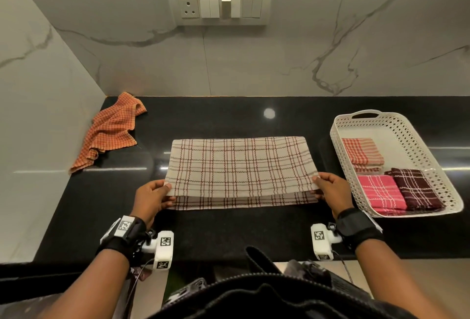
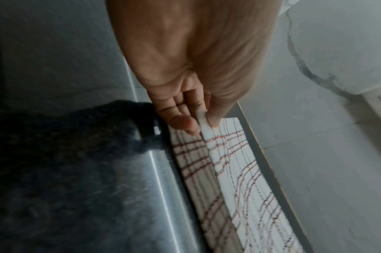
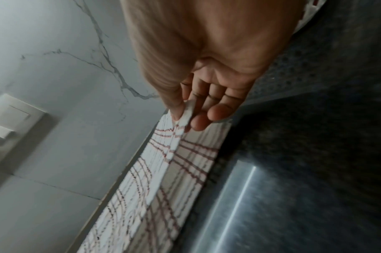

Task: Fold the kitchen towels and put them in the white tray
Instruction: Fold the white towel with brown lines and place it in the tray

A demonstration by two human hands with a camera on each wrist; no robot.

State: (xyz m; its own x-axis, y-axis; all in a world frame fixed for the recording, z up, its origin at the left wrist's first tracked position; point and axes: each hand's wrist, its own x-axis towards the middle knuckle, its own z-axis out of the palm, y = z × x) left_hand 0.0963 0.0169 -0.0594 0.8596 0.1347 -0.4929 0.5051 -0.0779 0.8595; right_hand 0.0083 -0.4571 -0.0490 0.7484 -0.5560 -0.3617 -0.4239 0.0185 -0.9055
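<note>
A beige towel with red-brown checks (image 1: 239,166) lies folded over itself in the middle of the black counter. Its top layer is held just above the lower layer near the front edge. My left hand (image 1: 164,189) pinches the top layer's near left corner between thumb and fingers, shown close in the left wrist view (image 2: 203,119). My right hand (image 1: 318,183) pinches the near right corner the same way (image 3: 185,116). The white perforated tray (image 1: 417,140) stands to the right, holding three folded towels: a red-and-cream check (image 1: 362,154), a pink one (image 1: 380,192) and a dark maroon one (image 1: 414,189).
A crumpled orange checked towel (image 1: 109,132) lies at the counter's back left corner against the marble side wall. A switch panel (image 1: 220,6) is on the marble back wall. The counter's front edge runs just below my wrists.
</note>
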